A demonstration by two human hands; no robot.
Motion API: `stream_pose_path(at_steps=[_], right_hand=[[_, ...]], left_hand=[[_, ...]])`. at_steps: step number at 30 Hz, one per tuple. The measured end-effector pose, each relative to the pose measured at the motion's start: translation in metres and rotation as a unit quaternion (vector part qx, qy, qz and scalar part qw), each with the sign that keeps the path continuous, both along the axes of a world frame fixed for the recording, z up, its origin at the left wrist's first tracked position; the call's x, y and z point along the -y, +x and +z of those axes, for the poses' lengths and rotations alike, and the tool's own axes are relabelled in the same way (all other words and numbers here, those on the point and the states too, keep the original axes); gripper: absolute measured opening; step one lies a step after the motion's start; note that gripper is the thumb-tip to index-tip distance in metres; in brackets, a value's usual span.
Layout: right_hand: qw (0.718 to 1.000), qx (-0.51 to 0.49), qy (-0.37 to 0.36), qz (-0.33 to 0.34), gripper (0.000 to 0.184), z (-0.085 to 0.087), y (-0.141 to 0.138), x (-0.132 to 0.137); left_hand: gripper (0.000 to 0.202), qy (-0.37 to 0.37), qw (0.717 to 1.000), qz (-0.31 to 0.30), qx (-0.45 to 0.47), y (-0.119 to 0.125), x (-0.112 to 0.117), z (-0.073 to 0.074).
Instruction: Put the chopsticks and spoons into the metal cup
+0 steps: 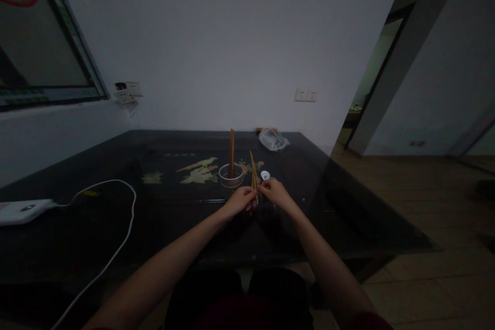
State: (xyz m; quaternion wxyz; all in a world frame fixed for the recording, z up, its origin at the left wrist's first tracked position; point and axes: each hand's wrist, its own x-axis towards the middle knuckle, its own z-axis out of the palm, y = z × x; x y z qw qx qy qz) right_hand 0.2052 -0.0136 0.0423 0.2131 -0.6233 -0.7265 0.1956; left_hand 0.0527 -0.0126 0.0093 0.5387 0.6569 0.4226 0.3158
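Observation:
My left hand [240,200] is closed around a pair of wooden chopsticks [253,169] that point up and slightly away from me. My right hand [273,191] meets them at their lower end, its fingers pinching the same chopsticks. Just behind my hands stands a clear round cup [231,176] with more chopsticks [231,152] upright in it. A small white spoon [265,175] lies to the right of the cup. All of this rests on a dark glass table [116,237].
A crumpled clear plastic bag [274,139] lies at the table's far edge. A white device [23,211] with a white cable [116,247] lies on the left. Wall sockets [305,95] are on the back wall, and a doorway [371,82] opens on the right.

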Motion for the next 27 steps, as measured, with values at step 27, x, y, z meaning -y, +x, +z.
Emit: stream_pose_path(at_steps=[27], right_hand=[[0.904, -0.390, -0.163, 0.060, 0.020, -0.010, 0.006, -0.003]], left_hand=[[0.023, 0.031, 0.995, -0.069, 0.057, -0.002, -0.002, -0.002]])
